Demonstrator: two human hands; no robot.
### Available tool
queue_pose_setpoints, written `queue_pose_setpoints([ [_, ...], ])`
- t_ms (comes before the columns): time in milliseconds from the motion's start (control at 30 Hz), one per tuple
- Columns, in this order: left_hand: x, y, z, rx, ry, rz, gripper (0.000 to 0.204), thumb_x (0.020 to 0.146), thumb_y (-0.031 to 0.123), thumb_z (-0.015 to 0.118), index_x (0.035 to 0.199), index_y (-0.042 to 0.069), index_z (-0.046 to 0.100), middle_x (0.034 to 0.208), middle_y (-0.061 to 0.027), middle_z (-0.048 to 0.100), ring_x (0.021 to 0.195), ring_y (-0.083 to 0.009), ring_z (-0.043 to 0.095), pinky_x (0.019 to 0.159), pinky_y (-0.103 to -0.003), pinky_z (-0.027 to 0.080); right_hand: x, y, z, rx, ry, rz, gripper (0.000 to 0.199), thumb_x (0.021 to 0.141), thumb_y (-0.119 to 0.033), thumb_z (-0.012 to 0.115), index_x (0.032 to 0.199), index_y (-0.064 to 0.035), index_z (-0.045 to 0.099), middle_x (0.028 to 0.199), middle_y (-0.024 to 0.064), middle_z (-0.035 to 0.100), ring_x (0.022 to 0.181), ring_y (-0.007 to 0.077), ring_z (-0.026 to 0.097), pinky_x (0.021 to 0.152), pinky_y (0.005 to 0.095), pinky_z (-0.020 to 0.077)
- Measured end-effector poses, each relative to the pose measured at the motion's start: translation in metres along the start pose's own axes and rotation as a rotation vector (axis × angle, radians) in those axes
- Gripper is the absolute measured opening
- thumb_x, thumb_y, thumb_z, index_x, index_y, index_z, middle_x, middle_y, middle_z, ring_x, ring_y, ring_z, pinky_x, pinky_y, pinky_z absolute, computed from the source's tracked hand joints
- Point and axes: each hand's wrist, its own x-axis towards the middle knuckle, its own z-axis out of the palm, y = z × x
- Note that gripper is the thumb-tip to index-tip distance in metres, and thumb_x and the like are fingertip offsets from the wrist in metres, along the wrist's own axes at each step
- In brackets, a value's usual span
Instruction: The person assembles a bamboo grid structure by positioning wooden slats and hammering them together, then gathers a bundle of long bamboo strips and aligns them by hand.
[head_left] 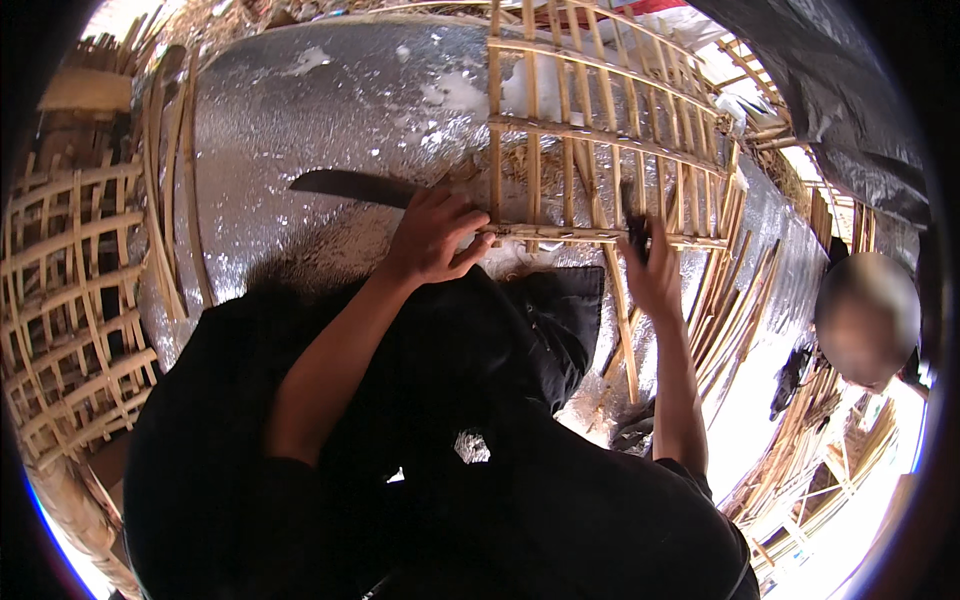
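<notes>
A bamboo lattice (606, 128) of long strips and crossbars lies before me. My left hand (437, 238) is closed at the left end of its nearest crossbar (560, 233), with thumb and fingertips on the bamboo. A dark, broad machete blade (352, 187) points left from behind that hand; its handle is hidden, and I cannot tell whether the hand touches it. My right hand (655, 272) grips a dark, short tool (637, 228) upright at the same crossbar, near its right part. The tool's kind is not clear.
A shiny silver sheet (270, 120) covers the ground. Loose bamboo strips (735, 310) lie to the right, and long strips (190, 190) lie at left. Another bamboo lattice (75, 290) stands far left. A person (868, 320) is at the right edge, below a dark tarp (850, 90).
</notes>
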Motion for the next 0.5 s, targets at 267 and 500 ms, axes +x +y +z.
queue_pose_setpoints([
  [267,0.099,0.002,-0.002,0.312,0.016,-0.094,0.046,0.096,0.04,0.067,0.129,0.009,0.06,0.127,-0.0118,0.059,0.115,-0.0323,0.058,0.094,-0.05,0.045,-0.126,0.037,0.011,-0.128,-0.085,0.055,0.039,0.083,-0.011,0.077,0.118,-0.0036,0.06,0.102,0.0196,0.061,0.088,0.0383,0.069,0.072,0.0485,0.0573],
  [500,0.111,0.001,0.03,0.466,-0.291,-0.202,0.076,0.097,0.058,0.057,0.15,0.005,0.042,0.147,-0.0149,0.05,0.14,-0.0377,0.042,0.109,-0.063,0.036,-0.016,-0.005,-0.034,-0.063,0.339,-0.085,0.031,0.093,-0.025,0.073,0.109,-0.0004,0.063,0.096,0.0197,0.07,0.085,0.0343,0.072,0.074,0.0434,0.0578],
])
